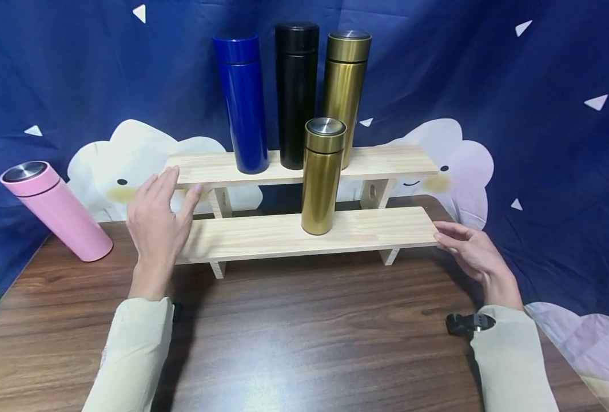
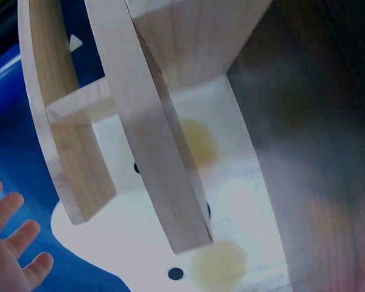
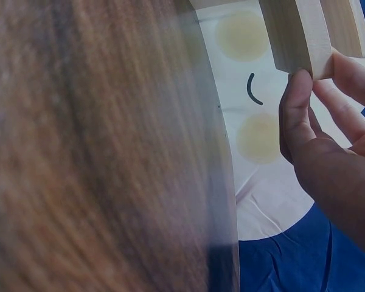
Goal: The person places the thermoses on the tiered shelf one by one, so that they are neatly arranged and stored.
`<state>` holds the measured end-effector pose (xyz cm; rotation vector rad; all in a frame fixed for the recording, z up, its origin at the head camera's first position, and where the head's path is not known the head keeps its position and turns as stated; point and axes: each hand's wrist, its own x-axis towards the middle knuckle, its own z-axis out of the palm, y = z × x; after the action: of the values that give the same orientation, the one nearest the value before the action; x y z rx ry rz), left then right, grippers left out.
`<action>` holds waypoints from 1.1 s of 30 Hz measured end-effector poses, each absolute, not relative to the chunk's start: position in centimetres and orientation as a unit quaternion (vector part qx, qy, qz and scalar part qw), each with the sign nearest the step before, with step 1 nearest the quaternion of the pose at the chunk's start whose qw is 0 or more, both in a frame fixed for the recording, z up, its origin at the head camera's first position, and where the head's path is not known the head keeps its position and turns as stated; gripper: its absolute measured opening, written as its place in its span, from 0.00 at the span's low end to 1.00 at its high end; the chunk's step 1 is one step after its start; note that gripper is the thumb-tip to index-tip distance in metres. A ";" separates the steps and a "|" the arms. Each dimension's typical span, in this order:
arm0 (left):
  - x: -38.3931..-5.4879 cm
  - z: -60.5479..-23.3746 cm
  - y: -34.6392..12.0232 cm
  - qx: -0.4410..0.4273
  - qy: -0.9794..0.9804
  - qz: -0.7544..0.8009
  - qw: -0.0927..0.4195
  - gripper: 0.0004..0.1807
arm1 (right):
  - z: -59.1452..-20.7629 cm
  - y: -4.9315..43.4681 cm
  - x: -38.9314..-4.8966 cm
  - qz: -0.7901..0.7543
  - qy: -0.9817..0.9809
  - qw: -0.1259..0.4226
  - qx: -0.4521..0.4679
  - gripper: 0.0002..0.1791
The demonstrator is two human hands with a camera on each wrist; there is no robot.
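A two-tier wooden shelf (image 1: 253, 237) stands on the table. At the right end of its lower board, my right hand (image 1: 471, 252) pinches the corner between thumb and fingers; the right wrist view shows this grip (image 3: 334, 140) close up. My left hand (image 1: 157, 220) is raised by the shelf's left end, fingers spread and holding nothing; the left wrist view shows its fingertips (image 2: 15, 243) apart from the boards. On the upper board stand a blue thermos (image 1: 243, 109), a black thermos (image 1: 296, 97) and a tall gold thermos (image 1: 346, 86). A shorter gold thermos (image 1: 323, 183) stands upright on the lower board.
A pink thermos (image 1: 62, 217) with a silver-topped lid stands on the table's left side, left of my left hand. The dark brown wooden table (image 1: 304, 332) extends in front of the shelf. A blue cloth (image 1: 541, 143) with white clouds hangs behind.
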<state>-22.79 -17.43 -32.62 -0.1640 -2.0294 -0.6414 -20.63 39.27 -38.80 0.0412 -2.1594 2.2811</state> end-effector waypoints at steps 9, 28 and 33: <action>-22.5 -33.3 -19.4 -0.041 -0.832 -0.255 0.492 0.29 | -38.8 39.3 -20.6 0.729 -0.685 0.002 0.015 0.14; -21.0 -35.0 -25.0 0.103 -0.766 -0.279 0.570 0.20 | -39.0 39.4 -20.8 0.725 -0.688 0.003 0.028 0.15; -20.6 -35.7 -26.5 0.136 -0.753 -0.280 0.580 0.21 | -38.9 39.4 -20.7 0.729 -0.684 0.002 0.032 0.15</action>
<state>-20.59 -26.48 -35.68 0.3171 -1.7608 -0.6548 -20.66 39.40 -38.95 0.0996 -2.1452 2.2874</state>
